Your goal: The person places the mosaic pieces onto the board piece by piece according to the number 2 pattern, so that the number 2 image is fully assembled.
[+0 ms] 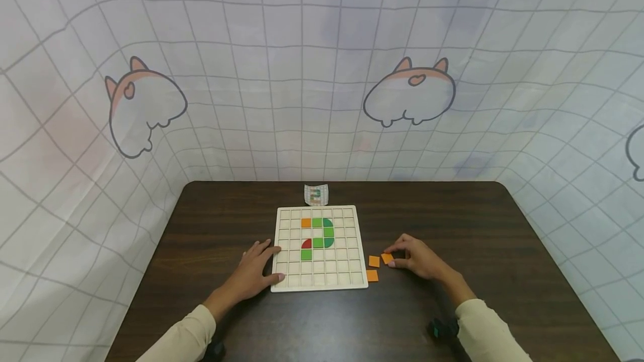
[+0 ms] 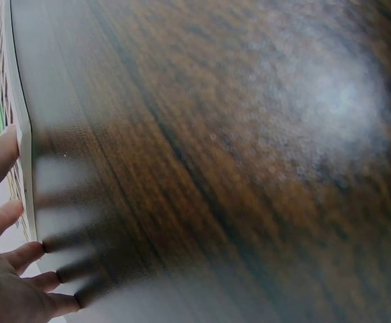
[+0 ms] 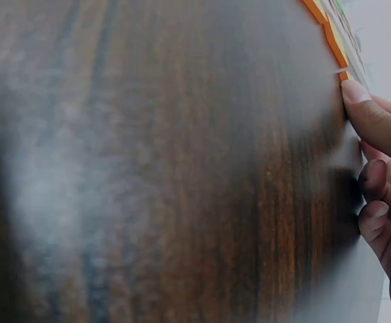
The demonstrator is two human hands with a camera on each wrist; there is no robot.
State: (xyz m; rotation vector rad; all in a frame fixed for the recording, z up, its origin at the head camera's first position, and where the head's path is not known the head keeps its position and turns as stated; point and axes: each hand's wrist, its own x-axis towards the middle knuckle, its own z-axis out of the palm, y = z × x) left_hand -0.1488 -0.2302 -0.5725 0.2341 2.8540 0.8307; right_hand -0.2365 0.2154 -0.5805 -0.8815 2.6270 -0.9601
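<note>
A cream grid board (image 1: 297,278) lies flat on the table. Set in its upper middle are an orange square tile (image 1: 306,223), several green squares such as this green tile (image 1: 306,255), green rounded tiles and one red rounded tile (image 1: 307,244). My left hand (image 1: 254,271) rests at the board's left edge, fingers spread, with thumb and a fingertip touching the rim. To the right of the board, my right hand (image 1: 420,258) pinches an orange square tile (image 1: 387,258) between thumb and finger at table level. Beside it lie two more orange tiles, one orange tile (image 1: 374,261) behind and another orange tile (image 1: 372,276) against the board.
A small printed card (image 1: 316,195) with a coloured grid pattern stands behind the board. The dark wooden table (image 1: 226,211) ends at a white checked curtain (image 1: 282,99). A dark object (image 1: 443,328) sits near my right sleeve.
</note>
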